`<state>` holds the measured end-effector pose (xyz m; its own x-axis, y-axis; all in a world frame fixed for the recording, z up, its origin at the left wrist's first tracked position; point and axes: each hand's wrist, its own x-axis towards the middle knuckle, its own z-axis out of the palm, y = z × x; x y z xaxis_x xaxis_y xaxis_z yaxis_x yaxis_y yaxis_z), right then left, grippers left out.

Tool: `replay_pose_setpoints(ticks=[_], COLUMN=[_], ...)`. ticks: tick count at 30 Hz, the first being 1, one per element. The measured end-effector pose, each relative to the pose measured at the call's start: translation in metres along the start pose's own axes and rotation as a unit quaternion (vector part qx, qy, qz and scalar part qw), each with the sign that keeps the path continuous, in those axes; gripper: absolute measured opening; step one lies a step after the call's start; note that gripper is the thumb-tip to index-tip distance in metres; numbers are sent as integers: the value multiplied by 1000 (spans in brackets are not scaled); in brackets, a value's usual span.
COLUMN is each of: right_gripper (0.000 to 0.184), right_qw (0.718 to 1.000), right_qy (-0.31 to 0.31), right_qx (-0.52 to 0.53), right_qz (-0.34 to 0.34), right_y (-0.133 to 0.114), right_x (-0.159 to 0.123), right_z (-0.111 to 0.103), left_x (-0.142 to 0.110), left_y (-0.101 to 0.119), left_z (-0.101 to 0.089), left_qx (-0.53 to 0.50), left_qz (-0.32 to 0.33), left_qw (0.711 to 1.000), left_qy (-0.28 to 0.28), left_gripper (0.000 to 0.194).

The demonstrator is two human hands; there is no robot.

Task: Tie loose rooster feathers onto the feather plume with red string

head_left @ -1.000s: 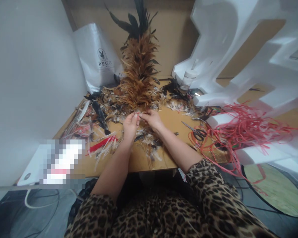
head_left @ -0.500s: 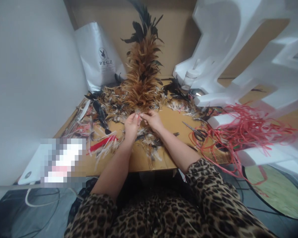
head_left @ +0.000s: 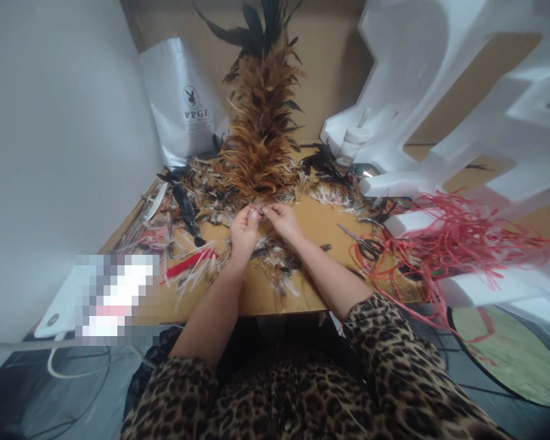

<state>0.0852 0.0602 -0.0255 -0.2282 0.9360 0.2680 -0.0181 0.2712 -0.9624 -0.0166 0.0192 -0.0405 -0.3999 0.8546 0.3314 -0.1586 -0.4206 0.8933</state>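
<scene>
A tall feather duster (head_left: 266,122) with brown feathers and long black ones at its far end points away from me over the table. My left hand (head_left: 244,232) is closed in a pinch at its near end, where a little red shows between the fingertips. Close beside it, my right hand (head_left: 283,221) is closed too, thumb and fingertips pressed together at the same end. What the right fingertips pinch is too small to make out. Loose feathers (head_left: 275,263) lie beneath my hands on the table.
Black-handled scissors (head_left: 369,247) lie to the right, beside a tangle of red ribbon strips (head_left: 467,244). White foam pieces (head_left: 407,110) stand behind, near a clear jar (head_left: 352,146). At the back left is a silver bag (head_left: 183,104). Red strips (head_left: 190,264) lie left of my hands.
The feather duster has turned and shifted: its black tip feathers now spread further left and its brown feathers look fuller. Both hands stay at its near end with small finger movements.
</scene>
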Motion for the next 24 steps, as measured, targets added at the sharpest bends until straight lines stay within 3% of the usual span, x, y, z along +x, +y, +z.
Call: replay_pose_setpoints(ticks=[6, 9, 14, 18, 20, 22, 24], right_gripper=[25, 24, 24, 25, 23, 22, 22], right_qw=[989, 987, 996, 997, 994, 982, 974], right_qy=[-24, -27, -24, -37, 37, 139, 178], right_qx=[-130, -139, -69, -73, -101, -126, -130], right_qz=[-68, -79, -59, 10, 16, -19, -56], right_y=[3, 2, -2, -4, -5, -7, -11], right_x=[-3, -6, -10, -5, 1, 6, 7], right_z=[-5, -3, -2, -25, -43, -58, -63], left_x=[-1, -1, 1, 5, 7, 7, 7], left_y=[0, 0, 0, 0, 1, 2, 4], left_z=[-1, -1, -2, -6, -7, -7, -6], left_qx=[-8, 9, 43, 22, -6, -24, -29], left_qz=[-8, -1, 26, 16, -6, -22, -30], left_qw=[1000, 1000, 999, 999, 999, 998, 998], left_qy=[3, 13, 7, 28, 42, 51, 49], left_gripper=[32, 31, 30, 29, 29, 30, 30])
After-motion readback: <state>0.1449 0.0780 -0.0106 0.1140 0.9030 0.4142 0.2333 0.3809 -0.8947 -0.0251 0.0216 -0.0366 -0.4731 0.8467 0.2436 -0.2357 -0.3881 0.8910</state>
